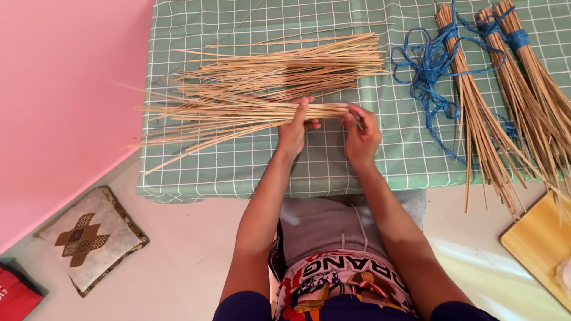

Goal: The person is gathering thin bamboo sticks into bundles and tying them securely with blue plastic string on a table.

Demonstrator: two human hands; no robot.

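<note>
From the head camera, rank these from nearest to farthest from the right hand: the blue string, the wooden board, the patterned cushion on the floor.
Measured from the right hand:
1. Blue string, on the green cloth just right of the hand and slightly farther up the table.
2. Wooden board, at the lower right edge, off the table.
3. Patterned cushion, on the floor at far left, below the table.

The right hand (360, 138) covers the butt ends of the sticks (238, 116), the tied bundles (505, 107) and wooden board (538, 244) run off the right and top edges, the red cloth (15, 297) is cut at the corner, and the bench (250, 172) top edge lies out of frame.
</note>
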